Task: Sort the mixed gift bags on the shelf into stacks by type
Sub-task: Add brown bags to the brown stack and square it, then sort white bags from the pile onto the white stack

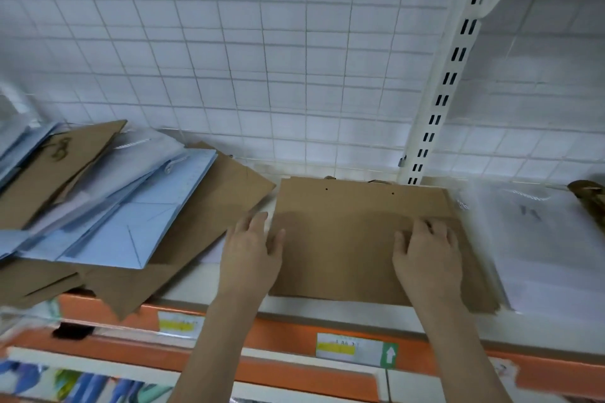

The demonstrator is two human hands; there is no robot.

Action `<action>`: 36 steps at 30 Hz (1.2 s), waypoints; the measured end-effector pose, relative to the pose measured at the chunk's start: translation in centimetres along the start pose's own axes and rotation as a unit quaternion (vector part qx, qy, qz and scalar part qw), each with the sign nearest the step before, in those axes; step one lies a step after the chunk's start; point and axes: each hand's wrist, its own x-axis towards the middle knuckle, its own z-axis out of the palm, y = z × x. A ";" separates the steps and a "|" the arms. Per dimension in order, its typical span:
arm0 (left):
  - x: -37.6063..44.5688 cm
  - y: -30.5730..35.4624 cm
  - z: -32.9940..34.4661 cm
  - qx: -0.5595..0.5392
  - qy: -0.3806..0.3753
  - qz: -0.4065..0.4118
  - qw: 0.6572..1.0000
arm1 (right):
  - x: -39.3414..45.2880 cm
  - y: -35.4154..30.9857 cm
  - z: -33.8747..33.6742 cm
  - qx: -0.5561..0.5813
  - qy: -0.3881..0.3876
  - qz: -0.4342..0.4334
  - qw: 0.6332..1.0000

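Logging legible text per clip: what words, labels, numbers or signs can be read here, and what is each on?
No text reads clearly.
Left price label on the orange shelf edge: yellow band, print too blurred.
Right price label: dark characters, too blurred; a white up arrow on a green square beside it.
Dark mark on the tilted brown bag: a scribble, unreadable.
Dark mark on the clear-wrapped stack: smeared.
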 end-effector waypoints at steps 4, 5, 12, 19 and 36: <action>0.8 -3.6 -4.4 0.009 0.034 0.034 0.999 | -1.7 -6.3 0.9 0.037 -0.022 -0.067 0.997; 1.2 -4.9 -5.5 0.015 0.042 0.028 0.999 | -2.2 -8.1 1.1 0.046 -0.027 -0.081 0.995; 4.2 -16.9 -14.7 -0.019 0.100 0.005 0.995 | -6.4 -22.4 4.4 0.129 0.026 -0.139 0.981; 7.1 -28.4 -23.6 0.009 0.135 -0.056 0.989 | -9.8 -35.6 5.8 0.175 0.046 -0.188 0.965; 9.2 -40.6 -29.5 0.035 0.196 -0.153 0.968 | -11.7 -47.9 8.2 0.161 0.049 -0.289 0.942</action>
